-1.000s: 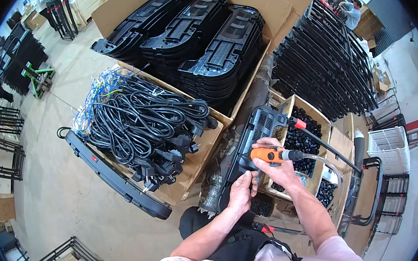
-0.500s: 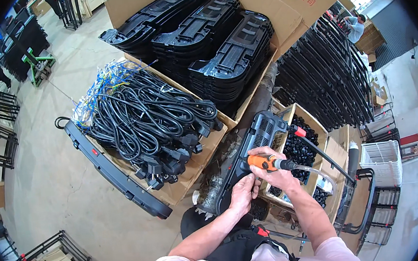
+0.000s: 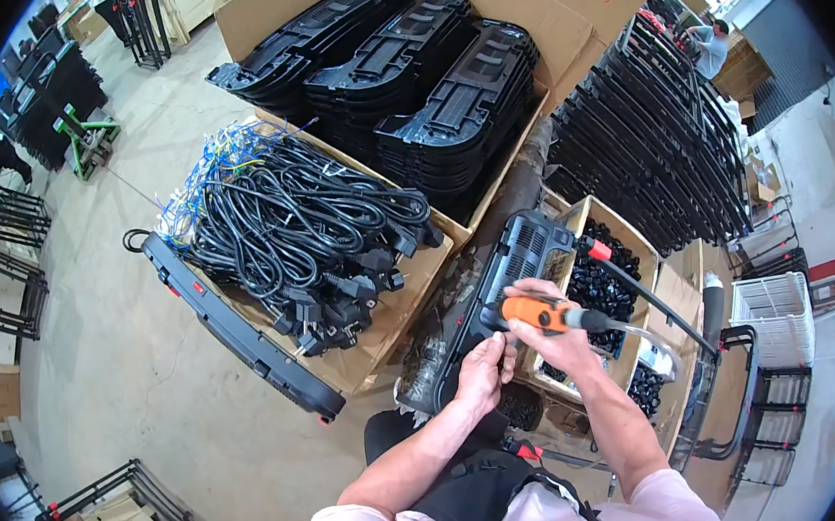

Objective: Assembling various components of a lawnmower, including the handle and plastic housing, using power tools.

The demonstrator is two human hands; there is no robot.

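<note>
Directly ahead of the person's chest, a long black plastic panel (image 3: pixel 502 298) lies tilted, its long axis running from low near the left hand up and away to the right, its far vented end resting at the near-left corner of a cardboard box of small black parts (image 3: pixel 609 282). The right hand (image 3: pixel 545 334) is wrapped closed around an orange powered screwdriver (image 3: pixel 543 314) – tip pointing left onto the panel's middle, hose trailing right. The left hand (image 3: pixel 478 370) sits just below the tip, fingers pinched narrow against the panel edge; whether they hold a screw cannot be told. Both hands touch the panel, the left 1 nearer its lower end. Left of it, another box holds coiled black power cords (image 3: pixel 304 226).
</note>
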